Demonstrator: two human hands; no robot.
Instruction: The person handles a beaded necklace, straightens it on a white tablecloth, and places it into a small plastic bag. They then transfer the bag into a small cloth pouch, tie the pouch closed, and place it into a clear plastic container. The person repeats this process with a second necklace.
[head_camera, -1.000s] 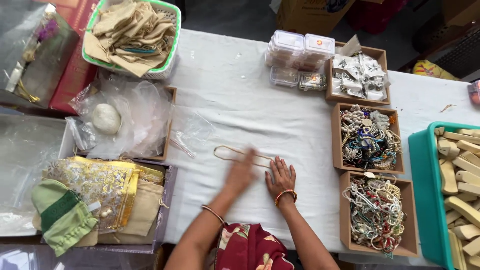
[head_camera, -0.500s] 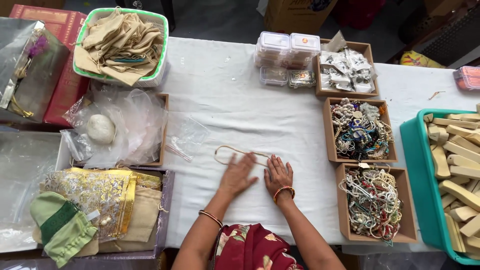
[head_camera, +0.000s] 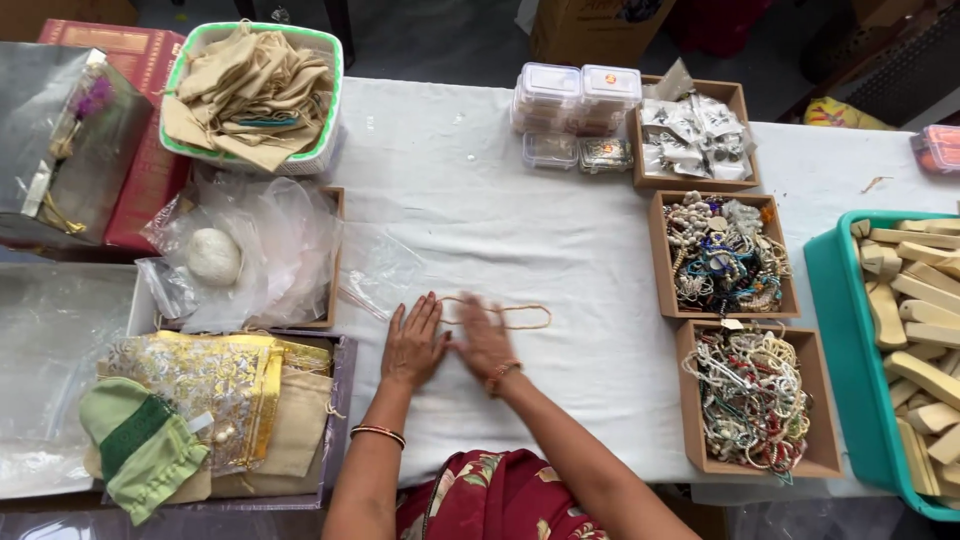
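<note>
White cloth (head_camera: 480, 200) covers the table, and I see both hands flat on it near the front edge: my view has the left hand (head_camera: 412, 345) spread open, palm down, beside the right hand (head_camera: 484, 337), also open with fingers loose, pinching nothing. The beige cord necklace (head_camera: 510, 316) lies in a long loop on the cloth, its near end under the right hand's fingers, the rest trailing toward the right. Just left of it sits a clear plastic bag (head_camera: 375, 270). Along the right side stand three brown boxes: the far one (head_camera: 693, 135) holds small packets, the middle one (head_camera: 722, 255) mixed beaded jewellery, the near one (head_camera: 755, 400) pale and coloured bead strands. Clear lidded plastic cases (head_camera: 575, 110) are stacked by the far box. At the right edge a teal tub (head_camera: 845, 330) holds pale wooden pieces. At the far left corner a green-rimmed basket (head_camera: 250, 90) holds beige cloth pouches; nearer, a tray (head_camera: 250, 250) carries crumpled plastic and a white ball, and another (head_camera: 215, 400) holds gold and green pouches.
</note>
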